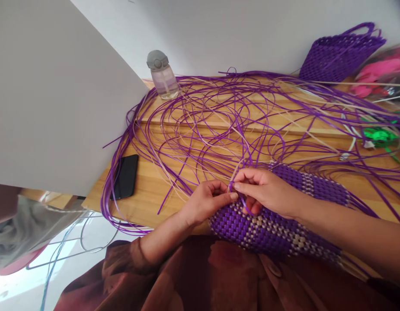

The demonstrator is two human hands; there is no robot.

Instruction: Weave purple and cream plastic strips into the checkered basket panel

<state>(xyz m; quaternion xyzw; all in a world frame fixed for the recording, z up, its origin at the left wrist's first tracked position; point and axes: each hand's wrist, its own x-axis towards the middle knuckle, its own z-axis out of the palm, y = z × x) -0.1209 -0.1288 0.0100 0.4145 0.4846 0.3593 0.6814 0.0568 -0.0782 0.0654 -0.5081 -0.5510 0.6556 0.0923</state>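
At the near edge of the table (151, 185), the thumbs and forefingers of both hands come together around one narrow purple strip (245, 206). The right hand (269, 190) pinches it between thumb and curled forefinger, its other fingers bent beneath. The left hand (204, 202) meets it from the other side, thumb extended and forefinger bent, their tips closed on the same strip; exactly where each tip presses is too small to tell. A beige strand (236, 169) slants up and away just above the pinch.

Right under the hands lies the woven piece (232, 225), mostly purple with beige bands, partly covered by the right hand and forearm. It stretches rightward from the fingers, close against the person's dark brown garment (212, 276), and loose ends run out from its right side.

Beyond it, long purple and beige strands (251, 75) spread over the table in tangled loops, with a thick bundle curving down the left side. There a black phone (126, 177) lies partly under the bundle. Farther back, a clear bottle with a grey lid (163, 75) stands among the strands. At the back right, a purple basket (339, 56) leans near the wall (251, 34), beside a pink bundle (386, 73); a bright green bundle (381, 136) lies nearer.
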